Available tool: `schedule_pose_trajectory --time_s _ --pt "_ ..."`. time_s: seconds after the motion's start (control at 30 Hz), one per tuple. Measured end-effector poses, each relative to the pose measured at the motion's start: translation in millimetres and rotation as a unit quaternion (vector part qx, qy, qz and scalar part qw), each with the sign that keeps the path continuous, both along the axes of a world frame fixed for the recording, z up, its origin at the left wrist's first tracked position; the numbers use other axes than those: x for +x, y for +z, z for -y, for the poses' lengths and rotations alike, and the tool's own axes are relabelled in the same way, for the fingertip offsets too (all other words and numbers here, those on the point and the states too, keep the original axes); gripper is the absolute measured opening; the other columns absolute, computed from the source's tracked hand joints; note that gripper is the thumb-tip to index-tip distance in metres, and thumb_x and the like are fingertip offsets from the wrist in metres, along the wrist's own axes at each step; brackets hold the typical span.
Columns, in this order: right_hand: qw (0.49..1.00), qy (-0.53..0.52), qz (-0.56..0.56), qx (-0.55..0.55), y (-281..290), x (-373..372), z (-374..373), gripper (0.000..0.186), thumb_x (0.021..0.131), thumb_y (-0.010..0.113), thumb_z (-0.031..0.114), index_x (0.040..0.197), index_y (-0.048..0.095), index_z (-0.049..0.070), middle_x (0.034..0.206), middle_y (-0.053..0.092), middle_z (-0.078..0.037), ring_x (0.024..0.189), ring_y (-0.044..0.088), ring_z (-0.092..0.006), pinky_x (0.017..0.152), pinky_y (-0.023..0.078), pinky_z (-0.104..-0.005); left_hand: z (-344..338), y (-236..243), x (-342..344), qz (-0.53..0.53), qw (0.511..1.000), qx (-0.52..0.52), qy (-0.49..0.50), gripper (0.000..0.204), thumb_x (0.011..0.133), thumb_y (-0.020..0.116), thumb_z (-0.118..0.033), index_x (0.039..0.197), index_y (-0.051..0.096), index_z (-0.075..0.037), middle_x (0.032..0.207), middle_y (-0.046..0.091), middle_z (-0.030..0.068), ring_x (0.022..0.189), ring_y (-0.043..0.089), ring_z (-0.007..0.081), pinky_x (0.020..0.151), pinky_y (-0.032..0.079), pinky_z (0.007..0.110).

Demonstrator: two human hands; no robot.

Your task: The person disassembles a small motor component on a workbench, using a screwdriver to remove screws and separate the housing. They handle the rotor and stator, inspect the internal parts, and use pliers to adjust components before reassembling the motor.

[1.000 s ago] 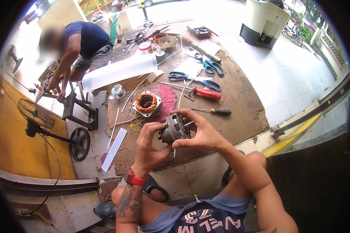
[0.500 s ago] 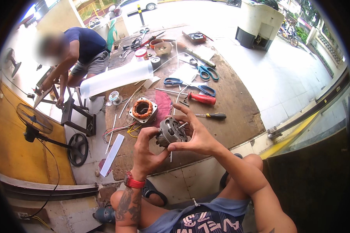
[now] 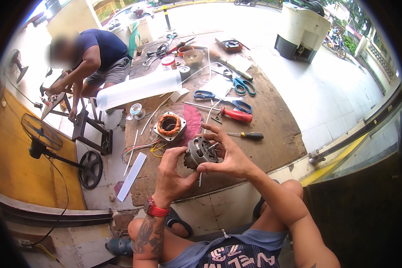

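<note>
In front of me, above the table's near edge, I hold a round grey metal motor end housing [image 3: 200, 151] with openings in its face and a thin shaft sticking out to the right. My left hand [image 3: 174, 172] grips its left side between thumb and fingers. From the right, my right hand [image 3: 228, 154] holds it, thumb at the lower rim and fingers reaching around the shaft side. Just beyond lies a motor stator [image 3: 169, 126] with orange-bound windings and several coloured lead wires [image 3: 154, 148], partly on a pink cloth [image 3: 192, 118].
Across the wooden table [image 3: 272, 134] lie a red-handled screwdriver [image 3: 236, 115], a black-and-yellow-handled screwdriver [image 3: 252, 135], blue-handled scissors [image 3: 243, 86], a solder spool [image 3: 137, 111] and a rolled white sheet [image 3: 138, 90]. At left, another person [image 3: 105, 53] bends over a metal frame [image 3: 91, 134] near a fan [image 3: 42, 131].
My view has shifted a little, so the table and tools sit slightly farther right. The housing is turned slightly between my hands, which keep their hold. The other person's arm has moved a little.
</note>
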State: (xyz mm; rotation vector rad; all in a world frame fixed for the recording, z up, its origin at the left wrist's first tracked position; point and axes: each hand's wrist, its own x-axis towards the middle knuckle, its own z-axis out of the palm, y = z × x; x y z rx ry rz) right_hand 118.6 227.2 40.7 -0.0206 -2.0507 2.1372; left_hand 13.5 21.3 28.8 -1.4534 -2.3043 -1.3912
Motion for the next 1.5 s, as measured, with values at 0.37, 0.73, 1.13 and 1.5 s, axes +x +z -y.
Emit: schedule_pose_trajectory --time_s 0.37,0.73,1.13,1.5 --pt "0.999 -0.008 0.015 -0.047 5 1 7 0.114 0.078 0.099 0.026 0.166 0.029 0.012 0.150 0.049 -0.018 0.127 0.063 -0.0221 0.103 0.057 -0.0357 -13 -8 9 0.101 0.991 0.087 0.008 0.063 0.082 0.091 -0.019 0.132 0.057 -0.003 0.122 0.066 0.0153 0.117 0.065 0.0305 0.102 0.053 0.042" --pt "0.994 0.012 -0.085 0.069 9 3 -3 0.113 0.078 0.099 0.033 0.166 0.030 0.015 0.151 0.051 -0.018 0.134 0.060 -0.0278 0.110 0.054 -0.0433 0 -7 -2 0.444 0.870 0.136 -0.168 0.060 0.094 0.082 -0.005 0.145 0.050 -0.001 0.133 0.068 0.0133 0.125 0.065 0.0198 0.111 0.050 0.037" --pt "0.926 -0.123 -0.214 0.287 25 9 -26 0.057 0.088 0.088 0.023 0.139 0.065 0.012 0.133 0.063 -0.011 0.125 0.060 -0.0277 0.109 0.048 -0.0445 -5 -12 4 0.427 0.878 0.156 -0.147 0.063 0.089 0.083 0.005 0.143 0.049 -0.002 0.132 0.065 0.0121 0.125 0.066 0.0211 0.108 0.056 0.038" --pt "0.805 -0.168 -0.222 0.524 12 12 -17 0.021 0.096 0.075 0.013 0.115 0.067 0.010 0.119 0.063 -0.010 0.117 0.060 -0.0331 0.104 0.047 -0.0466 -8 -14 6 0.435 0.884 0.121 -0.119 0.052 0.097 0.080 -0.011 0.140 0.053 0.000 0.131 0.066 0.0134 0.122 0.067 0.0199 0.103 0.057 0.037"
